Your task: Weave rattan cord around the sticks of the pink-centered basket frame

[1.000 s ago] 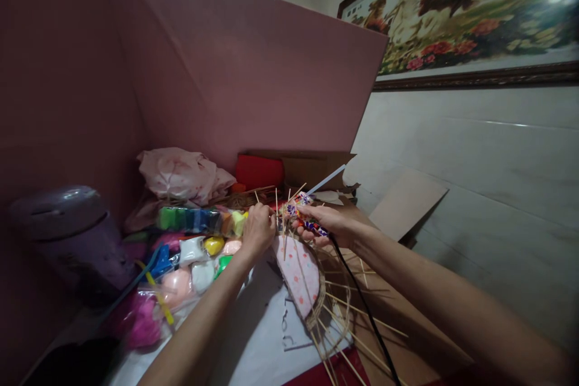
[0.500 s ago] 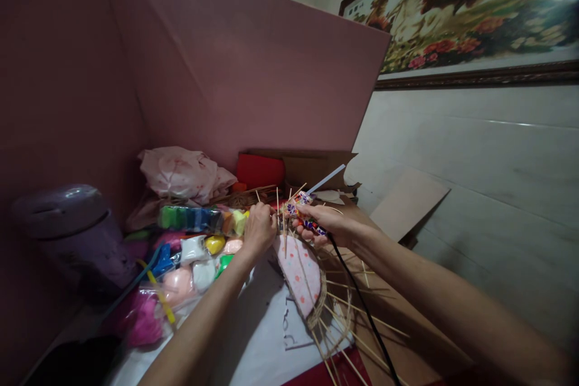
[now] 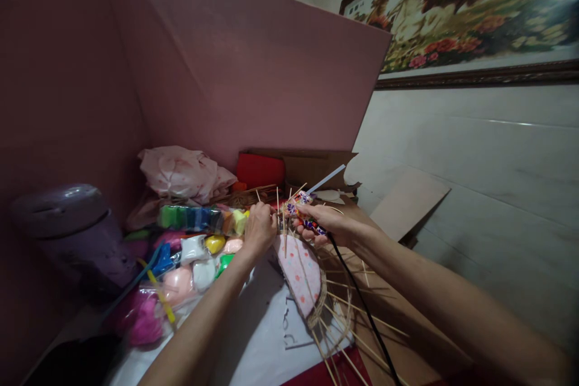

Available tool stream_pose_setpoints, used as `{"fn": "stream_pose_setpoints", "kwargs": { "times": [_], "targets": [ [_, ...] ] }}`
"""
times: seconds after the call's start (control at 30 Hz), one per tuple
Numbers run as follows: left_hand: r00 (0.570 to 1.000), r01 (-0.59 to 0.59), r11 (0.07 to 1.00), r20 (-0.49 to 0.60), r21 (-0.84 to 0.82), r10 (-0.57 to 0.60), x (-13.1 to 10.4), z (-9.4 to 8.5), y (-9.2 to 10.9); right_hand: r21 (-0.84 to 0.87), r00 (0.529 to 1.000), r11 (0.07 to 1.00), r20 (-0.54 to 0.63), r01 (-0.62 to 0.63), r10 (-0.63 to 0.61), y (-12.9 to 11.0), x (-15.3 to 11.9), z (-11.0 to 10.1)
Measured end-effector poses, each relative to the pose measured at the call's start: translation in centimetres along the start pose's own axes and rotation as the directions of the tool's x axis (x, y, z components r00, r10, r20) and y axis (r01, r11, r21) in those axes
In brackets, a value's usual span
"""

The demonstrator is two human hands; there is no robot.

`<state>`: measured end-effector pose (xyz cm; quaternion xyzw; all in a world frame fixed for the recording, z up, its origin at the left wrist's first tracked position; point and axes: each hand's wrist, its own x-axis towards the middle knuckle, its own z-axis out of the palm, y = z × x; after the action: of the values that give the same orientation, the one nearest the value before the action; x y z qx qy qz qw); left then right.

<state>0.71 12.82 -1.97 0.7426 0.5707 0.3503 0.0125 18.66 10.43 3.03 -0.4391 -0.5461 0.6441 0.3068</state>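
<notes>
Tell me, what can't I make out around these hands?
All in the head view:
- What the left hand pinches: the back of that hand hides its fingertips.
- The tip of the patterned tool in the right hand: too small and dim among the thin sticks.
- Where the black cord ends: cut off by the bottom edge.
- The whole framed picture: cut off by the top and right edges.

Showing bare L forearm (image 3: 203, 313), bottom ctr-left of frame, & bare R forearm (image 3: 429, 277), lower right. Tapering smoothly twd slim wrists (image 3: 251, 251); broadening on R side twd lower-right corner, dimming & blurring there. Going bare down to L hand (image 3: 261, 229) & R hand (image 3: 328, 223), approx mid-frame. Showing rounded knuckles (image 3: 261, 211) on L.
</notes>
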Motion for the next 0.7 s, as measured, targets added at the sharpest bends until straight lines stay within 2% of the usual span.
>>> {"fn": "stream_pose_setpoints", "kwargs": {
  "times": [0.47, 0.7],
  "targets": [
    [1.000, 0.011, 1.000, -0.005, 0.004, -0.011, -0.03, 0.05, 0.07, 0.050, 0.999, 0.998, 0.008, -0.046, 0.045, -0.07, 0.13, 0.26],
    [1.000, 0.018, 1.000, -0.008, 0.009, -0.018, -0.07, 0.03, 0.09, 0.061, 0.999, 0.998, -0.035, -0.005, 0.007, 0.48, 0.41, -0.32]
  ]
}}
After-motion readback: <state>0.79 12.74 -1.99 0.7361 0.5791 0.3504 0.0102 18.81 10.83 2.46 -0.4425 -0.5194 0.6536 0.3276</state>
